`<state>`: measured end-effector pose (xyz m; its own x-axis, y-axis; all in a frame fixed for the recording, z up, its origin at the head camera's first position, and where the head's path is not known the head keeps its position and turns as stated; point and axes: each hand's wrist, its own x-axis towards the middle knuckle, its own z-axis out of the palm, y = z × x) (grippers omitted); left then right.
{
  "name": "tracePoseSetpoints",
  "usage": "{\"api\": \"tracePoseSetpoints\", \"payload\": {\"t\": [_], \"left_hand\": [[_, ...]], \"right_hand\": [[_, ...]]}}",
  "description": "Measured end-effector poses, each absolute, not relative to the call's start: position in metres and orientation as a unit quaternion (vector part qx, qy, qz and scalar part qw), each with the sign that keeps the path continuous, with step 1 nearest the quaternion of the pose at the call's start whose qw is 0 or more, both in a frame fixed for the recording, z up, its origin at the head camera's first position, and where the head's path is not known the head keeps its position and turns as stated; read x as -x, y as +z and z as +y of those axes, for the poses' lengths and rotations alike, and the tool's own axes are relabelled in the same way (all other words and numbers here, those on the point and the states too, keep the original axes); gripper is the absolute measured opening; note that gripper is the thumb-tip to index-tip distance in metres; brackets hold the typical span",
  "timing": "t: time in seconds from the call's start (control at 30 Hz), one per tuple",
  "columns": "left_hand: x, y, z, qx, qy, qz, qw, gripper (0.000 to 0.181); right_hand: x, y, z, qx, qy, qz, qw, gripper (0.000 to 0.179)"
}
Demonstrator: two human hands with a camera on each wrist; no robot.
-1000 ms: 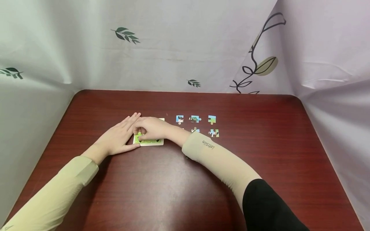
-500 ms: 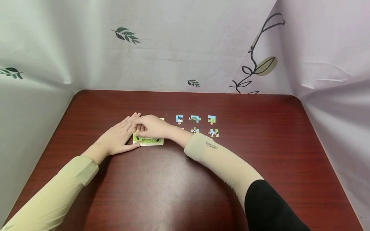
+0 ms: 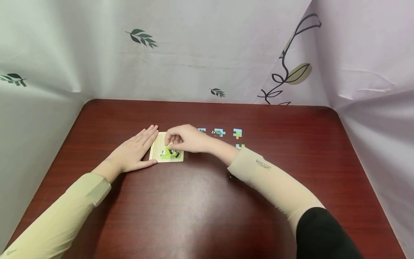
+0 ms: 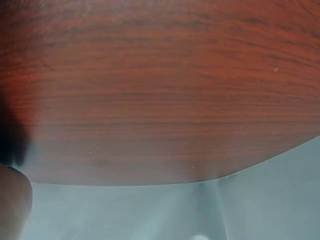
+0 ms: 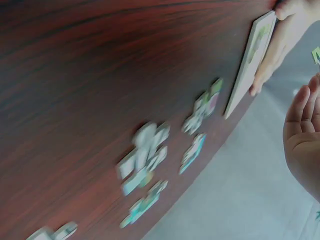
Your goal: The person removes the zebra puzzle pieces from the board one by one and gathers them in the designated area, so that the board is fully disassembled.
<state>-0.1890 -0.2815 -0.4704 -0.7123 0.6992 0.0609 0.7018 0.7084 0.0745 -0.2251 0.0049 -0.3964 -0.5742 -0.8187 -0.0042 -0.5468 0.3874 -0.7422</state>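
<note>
In the head view my left hand [image 3: 130,155] lies flat with straight fingers along the left side of a light wooden puzzle tray [image 3: 156,146]. Bare wood shows along the tray's left part. Joined green, black and white puzzle pieces [image 3: 174,154] fill some of its lower right. Above the tray, my right hand [image 3: 189,139] has curled fingers and pinches a small green puzzle piece [image 5: 316,55], visible at the right wrist view's edge. The right hand hides the tray's upper right. The left wrist view has no puzzle parts, only a blurred bit of hand.
Loose puzzle pieces lie right of the tray, among them a blue-green piece [image 3: 237,133] and another [image 3: 219,132]; the right arm covers some. The dark red table [image 3: 181,208] ends at a pale curtain [image 3: 181,64] behind.
My right hand has moved right and lifted, taking a green piece from the tray's lower left and baring the wood there. The left hand stays at the tray's left side.
</note>
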Motion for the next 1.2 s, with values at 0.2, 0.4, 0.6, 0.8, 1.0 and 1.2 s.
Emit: {"api": "tracePoseSetpoints", "payload": {"t": [0.2, 0.4, 0.6, 0.8, 1.0, 1.2], "left_hand": [[0.189, -0.468, -0.280, 0.374, -0.045, -0.926, 0.006, 0.102], [0.190, -0.468, -0.281, 0.376, -0.043, -0.926, 0.010, 0.102], [0.190, -0.469, -0.281, 0.378, -0.044, -0.925, 0.014, 0.101], [0.189, -0.470, -0.281, 0.378, -0.042, -0.925, 0.017, 0.101], [0.190, -0.469, -0.282, 0.381, -0.043, -0.923, 0.019, 0.101], [0.190, -0.469, -0.281, 0.380, -0.047, -0.924, 0.014, 0.100]], "right_hand": [[0.222, -0.402, 0.033, 0.402, -0.361, 0.815, 0.210, 0.006], [0.219, -0.410, 0.058, 0.385, -0.356, 0.820, 0.230, 0.007], [0.217, -0.419, 0.075, 0.386, -0.341, 0.823, 0.239, 0.008], [0.215, -0.426, 0.085, 0.399, -0.324, 0.828, 0.223, 0.008], [0.214, -0.431, 0.090, 0.405, -0.310, 0.836, 0.205, 0.008], [0.213, -0.432, 0.091, 0.411, -0.279, 0.848, 0.186, 0.008]]}}
